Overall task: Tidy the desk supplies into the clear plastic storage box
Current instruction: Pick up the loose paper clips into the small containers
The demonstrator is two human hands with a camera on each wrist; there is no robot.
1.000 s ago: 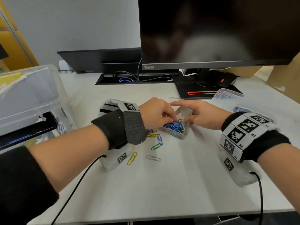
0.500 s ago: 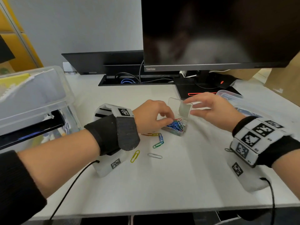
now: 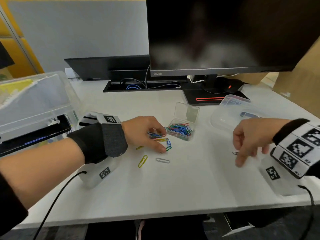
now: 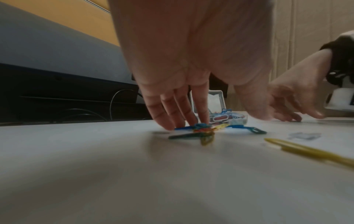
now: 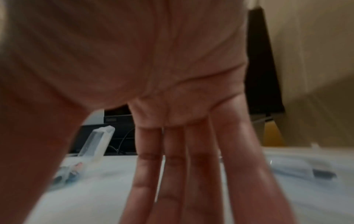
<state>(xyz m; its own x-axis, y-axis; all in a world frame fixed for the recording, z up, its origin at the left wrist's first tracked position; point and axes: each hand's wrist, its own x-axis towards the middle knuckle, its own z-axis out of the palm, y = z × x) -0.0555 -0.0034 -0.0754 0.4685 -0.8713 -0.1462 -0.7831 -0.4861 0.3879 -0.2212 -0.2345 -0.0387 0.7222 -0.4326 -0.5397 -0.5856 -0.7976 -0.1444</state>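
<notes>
A small clear paper-clip case [image 3: 181, 133] stands mid-desk with its lid [image 3: 187, 112] tipped up and coloured clips inside. Just left of it lies a loose pile of coloured clips [image 3: 156, 135]. My left hand [image 3: 161, 142] is spread over that pile, its fingers [image 4: 168, 118] touching the clips and the thumb apart. A yellow clip [image 3: 142, 161] and a silver clip [image 3: 162, 160] lie nearer me. My right hand [image 3: 242, 153] hangs blurred above the desk to the right, its fingers [image 5: 172, 174] straight and empty, beside a dark clip [image 3: 235, 153]. The large clear storage box [image 3: 34, 101] sits at the far left.
A monitor [image 3: 216, 35] and its stand [image 3: 207, 96] rise behind the case. A shallow clear container [image 3: 230, 110] with a blue item lies at the right. A cable tray [image 3: 138, 86] runs along the back. The desk's front edge is close to my wrists.
My right hand has let go of the case lid and swung right and down toward the desk. My left hand has dropped from the case onto the loose clips. The lid stays open.
</notes>
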